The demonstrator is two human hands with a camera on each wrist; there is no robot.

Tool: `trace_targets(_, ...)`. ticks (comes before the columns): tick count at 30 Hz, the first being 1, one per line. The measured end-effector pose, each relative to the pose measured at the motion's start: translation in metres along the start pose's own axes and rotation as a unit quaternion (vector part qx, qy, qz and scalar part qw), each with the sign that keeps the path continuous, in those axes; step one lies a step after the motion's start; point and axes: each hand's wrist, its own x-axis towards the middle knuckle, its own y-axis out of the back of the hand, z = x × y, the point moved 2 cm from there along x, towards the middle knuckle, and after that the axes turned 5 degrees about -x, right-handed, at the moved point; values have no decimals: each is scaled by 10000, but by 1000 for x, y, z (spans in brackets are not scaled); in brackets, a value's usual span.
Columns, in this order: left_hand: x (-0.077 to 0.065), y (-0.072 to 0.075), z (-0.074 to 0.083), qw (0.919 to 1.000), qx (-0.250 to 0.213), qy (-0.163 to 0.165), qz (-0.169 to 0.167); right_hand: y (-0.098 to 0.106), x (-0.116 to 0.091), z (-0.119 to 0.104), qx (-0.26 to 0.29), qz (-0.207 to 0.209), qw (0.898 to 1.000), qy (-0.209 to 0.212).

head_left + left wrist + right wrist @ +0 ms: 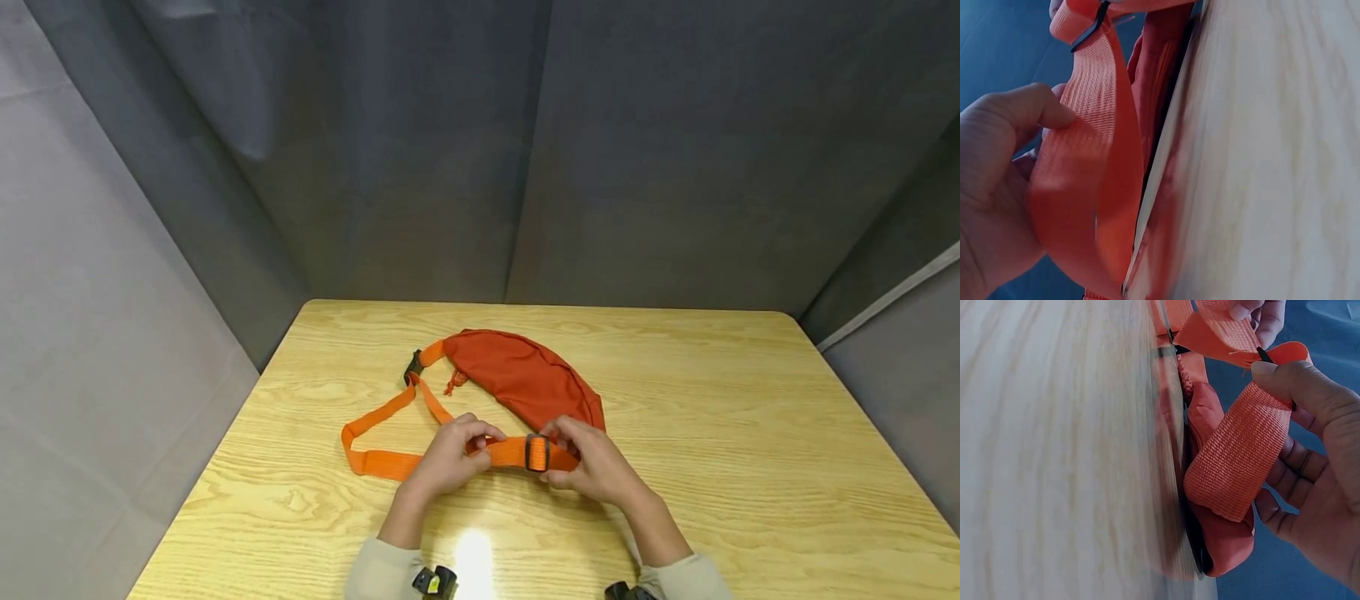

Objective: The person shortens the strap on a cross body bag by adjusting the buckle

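Observation:
A red waist bag (pixel 517 371) lies on the wooden table, its orange webbing strap (pixel 382 463) looping out to the left and back in front of it. My left hand (pixel 453 454) pinches the strap between thumb and fingers, left of a black slide adjuster (pixel 537 452). Right at that adjuster, my right hand (pixel 588 458) grips the webbing with thumb and fingertips. Between the hands the strap (pixel 1088 106) runs raised above the tabletop. In the right wrist view the thumb presses by the adjuster's edge, and a folded length of strap (pixel 1241 456) hangs below.
A black side-release buckle (pixel 413 367) joins the strap near the bag's left end. Beside it dangles a red cord zipper pull (pixel 454 382). The wooden table (pixel 750 433) reaches back to a dark grey curtain (pixel 420 167), with lighter grey panels at both sides.

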Motion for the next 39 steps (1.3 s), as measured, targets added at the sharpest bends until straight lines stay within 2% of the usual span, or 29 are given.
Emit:
trace_targets(4, 2, -4, 3, 9999, -122, -15, -52, 0, 1, -4, 1, -12, 10000, -24)
trace_targets(9, 7, -10, 8, 9997, -177, 135, -54, 1, 3, -9, -37, -40, 10000, -49)
trace_targets(13, 8, -12, 10, 9999, 49, 91, 112, 1, 4, -9, -96, -105, 9999, -55)
trace_targets(17, 7, -9, 8, 9996, 245, -18, 145, 2, 1, -7, -59, -86, 9999, -84)
trace_targets(24, 1, 0, 4, 9996, 223, 100, 116, 1, 1, -6, 46, -122, 9999, -76)
trace_targets(33, 6, -6, 10, 10000, 24, 38, 49, 3, 3, -6, 345, -239, 9990, -164)
trace_targets(39, 5, 1, 11, 9999, 143, 60, 38, 7, 0, -3, 92, -255, 9993, -255)
